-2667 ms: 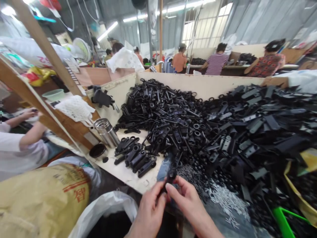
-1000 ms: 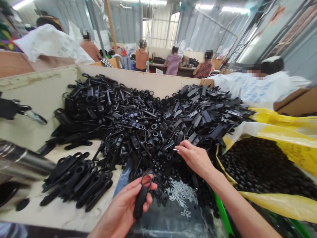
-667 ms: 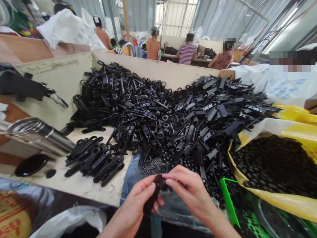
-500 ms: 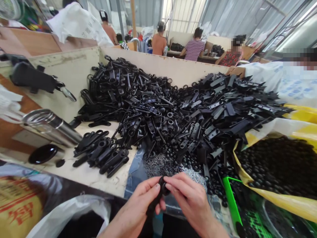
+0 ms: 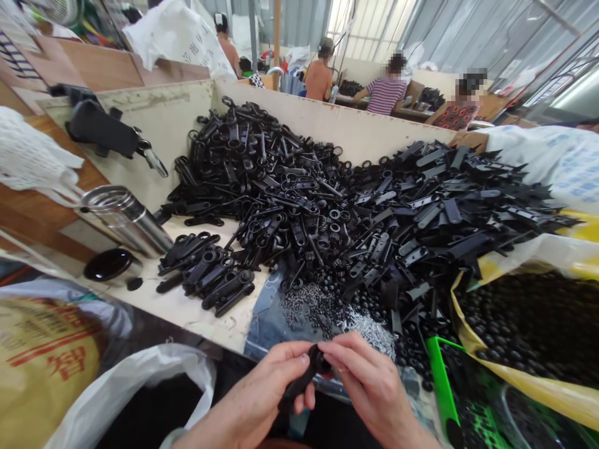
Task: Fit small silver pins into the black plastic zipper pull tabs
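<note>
At lower centre, the left hand (image 5: pixel 274 381) grips a black part (image 5: pixel 299 383) and the right hand (image 5: pixel 372 380) pinches its upper end, seemingly mid-assembly, while a batch (image 5: pixel 206 271) left of centre looks done and the central heap (image 5: pixel 285 181) unworked.
</note>
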Available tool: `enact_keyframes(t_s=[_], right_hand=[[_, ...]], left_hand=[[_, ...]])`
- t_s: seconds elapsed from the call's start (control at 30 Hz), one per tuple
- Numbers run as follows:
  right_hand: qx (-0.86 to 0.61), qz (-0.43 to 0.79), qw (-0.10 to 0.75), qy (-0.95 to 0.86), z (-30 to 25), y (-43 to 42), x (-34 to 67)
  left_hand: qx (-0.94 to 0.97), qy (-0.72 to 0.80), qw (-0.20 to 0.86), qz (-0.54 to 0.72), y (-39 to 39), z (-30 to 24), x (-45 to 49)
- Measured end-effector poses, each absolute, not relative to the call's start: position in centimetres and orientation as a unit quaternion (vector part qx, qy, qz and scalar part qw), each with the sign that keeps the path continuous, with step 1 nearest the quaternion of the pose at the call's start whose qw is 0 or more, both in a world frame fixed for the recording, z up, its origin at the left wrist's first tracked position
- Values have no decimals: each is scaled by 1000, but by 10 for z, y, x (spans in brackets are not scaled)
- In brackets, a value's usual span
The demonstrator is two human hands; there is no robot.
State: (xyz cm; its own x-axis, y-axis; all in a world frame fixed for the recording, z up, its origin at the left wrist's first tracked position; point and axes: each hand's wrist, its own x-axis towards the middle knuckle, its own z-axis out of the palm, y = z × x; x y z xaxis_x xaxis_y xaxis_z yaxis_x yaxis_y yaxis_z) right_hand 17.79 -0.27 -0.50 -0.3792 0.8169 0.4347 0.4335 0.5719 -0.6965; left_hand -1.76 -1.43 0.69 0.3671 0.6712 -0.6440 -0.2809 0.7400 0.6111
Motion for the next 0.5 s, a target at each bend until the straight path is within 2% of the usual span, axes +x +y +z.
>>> enact_keyframes(t_s=[0.27,0.5], right_hand=[[-389,213,372,-815,-3,-6,181],[-436,184,397,-786,-10,-18,174]], left_hand=[[265,474,790,284,-16,9,-13],[419,486,717,272,-18,-6,-1]])
